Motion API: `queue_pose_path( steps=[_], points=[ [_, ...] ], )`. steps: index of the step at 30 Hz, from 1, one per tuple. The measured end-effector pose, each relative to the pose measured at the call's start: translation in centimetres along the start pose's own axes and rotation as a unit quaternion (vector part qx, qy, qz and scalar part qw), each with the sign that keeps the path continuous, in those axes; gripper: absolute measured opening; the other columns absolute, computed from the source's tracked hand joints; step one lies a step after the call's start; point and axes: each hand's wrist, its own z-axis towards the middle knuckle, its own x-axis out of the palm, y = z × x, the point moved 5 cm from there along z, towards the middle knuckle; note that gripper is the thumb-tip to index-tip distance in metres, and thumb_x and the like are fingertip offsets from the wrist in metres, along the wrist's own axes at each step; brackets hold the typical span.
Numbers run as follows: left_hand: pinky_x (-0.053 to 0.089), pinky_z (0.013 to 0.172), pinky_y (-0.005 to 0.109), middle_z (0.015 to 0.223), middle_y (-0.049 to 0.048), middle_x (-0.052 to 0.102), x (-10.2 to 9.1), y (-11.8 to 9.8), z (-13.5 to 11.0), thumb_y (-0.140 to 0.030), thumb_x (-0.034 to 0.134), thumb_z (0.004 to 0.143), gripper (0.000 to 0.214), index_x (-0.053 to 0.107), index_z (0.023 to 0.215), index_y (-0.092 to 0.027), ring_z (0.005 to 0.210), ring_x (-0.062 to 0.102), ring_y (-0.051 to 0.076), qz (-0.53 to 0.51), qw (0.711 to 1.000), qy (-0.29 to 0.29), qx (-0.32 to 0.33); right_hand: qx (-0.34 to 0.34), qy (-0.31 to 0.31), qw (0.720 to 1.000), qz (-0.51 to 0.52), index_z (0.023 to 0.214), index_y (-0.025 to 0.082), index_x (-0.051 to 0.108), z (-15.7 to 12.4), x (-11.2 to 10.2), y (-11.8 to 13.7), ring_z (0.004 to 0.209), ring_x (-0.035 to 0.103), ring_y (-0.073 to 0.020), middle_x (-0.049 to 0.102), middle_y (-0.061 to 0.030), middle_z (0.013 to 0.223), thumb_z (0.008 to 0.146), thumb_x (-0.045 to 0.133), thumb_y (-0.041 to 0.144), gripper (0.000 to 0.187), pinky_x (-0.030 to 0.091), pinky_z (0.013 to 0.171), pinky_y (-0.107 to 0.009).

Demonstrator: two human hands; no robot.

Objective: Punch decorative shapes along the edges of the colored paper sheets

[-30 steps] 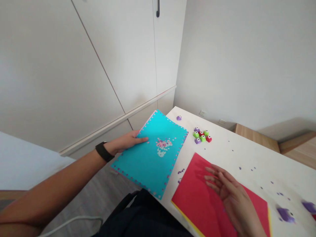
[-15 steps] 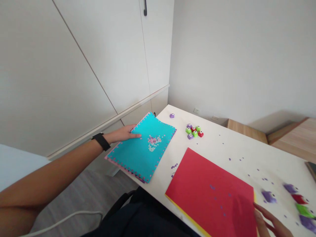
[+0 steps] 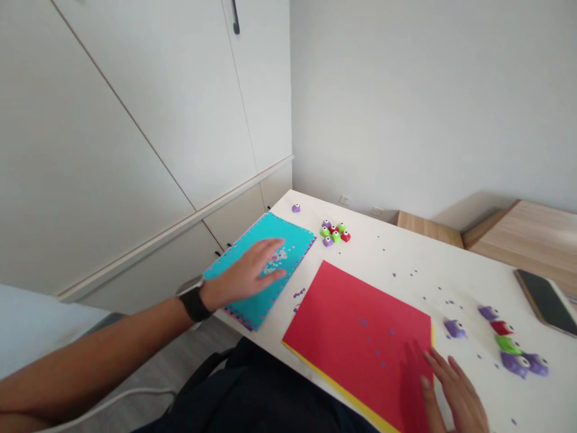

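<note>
- Lightly spread, the fingers of the left hand (image 3: 247, 270) sit over a teal paper sheet (image 3: 288, 243), gripping nothing. The hand is blurred, so whether the palm touches the sheet is hard to tell. A black wristband (image 3: 195, 302) circles the left wrist.
- Beneath that hand, the teal sheet lies flat at the left of the white table (image 3: 469, 282), its edges dotted with small punched pink shapes. A patch of pale punched bits (image 3: 276, 261) sits in its middle, partly behind the fingers.
- Open as well, the right hand (image 3: 453, 391) has its fingers (image 3: 444, 367) spread, pinching nothing, just at the right edge of a red paper sheet (image 3: 360, 337). Whether they touch it cannot be told.
- That red sheet lies flat at the near edge, on a yellow sheet (image 3: 338, 386) showing along its border, with tiny purple paper bits on top.
- Far left on the table stands a tight cluster of green, red and purple craft punches (image 3: 334, 232), with one purple punch (image 3: 296, 207) apart.
- More punches (image 3: 508, 344) stand right of the red sheet, and a phone (image 3: 547, 302) lies at the far right.
</note>
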Motion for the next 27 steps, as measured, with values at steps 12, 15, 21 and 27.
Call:
queue_pose_path(
  steps=[12,15,21,27],
  points=[
    [0.001,0.128,0.055,0.163,0.0117,0.033,13.4,-23.1,-0.3,-0.052,0.044,0.103,0.069,0.025,0.159,-0.017,0.154,0.022,0.027,-0.107,0.915,0.158,0.355,-0.023,-0.033,0.998,-0.058,0.144,0.011,0.050,-4.5,2.2,1.8,0.134,0.052,-0.0429,0.059,-0.0208,0.142,0.095,0.058,0.036,0.056,0.052,0.099,-0.060],
    [0.003,0.128,0.054,0.162,0.0127,0.036,14.9,-24.1,-0.1,-0.051,0.041,0.104,0.067,0.027,0.159,-0.015,0.154,0.025,0.026,-0.098,0.914,0.159,0.361,0.005,-0.045,0.993,-0.107,0.142,0.011,0.053,-5.4,2.4,2.5,0.129,0.057,-0.0412,0.060,-0.0199,0.141,0.097,0.055,0.035,0.051,0.050,0.101,-0.059],
    [0.013,0.128,0.047,0.162,0.0098,0.036,15.0,-22.7,0.5,-0.044,0.036,0.106,0.058,0.029,0.159,-0.021,0.152,0.029,0.024,-0.066,0.937,0.157,0.304,0.011,-0.049,0.992,-0.113,0.141,0.012,0.056,-5.4,2.3,3.1,0.129,0.058,-0.0387,0.059,-0.0179,0.143,0.100,0.052,0.039,0.050,0.048,0.103,-0.055],
    [0.015,0.127,0.044,0.167,0.0090,0.024,13.8,-17.2,0.3,-0.045,0.033,0.107,0.062,0.018,0.162,-0.022,0.155,0.020,0.024,0.004,0.970,0.153,0.190,0.059,-0.058,0.995,-0.049,0.140,0.015,0.058,-5.2,1.7,3.1,0.130,0.057,-0.0388,0.062,-0.0160,0.140,0.102,0.048,0.039,0.046,0.043,0.107,-0.057]
  ],
)
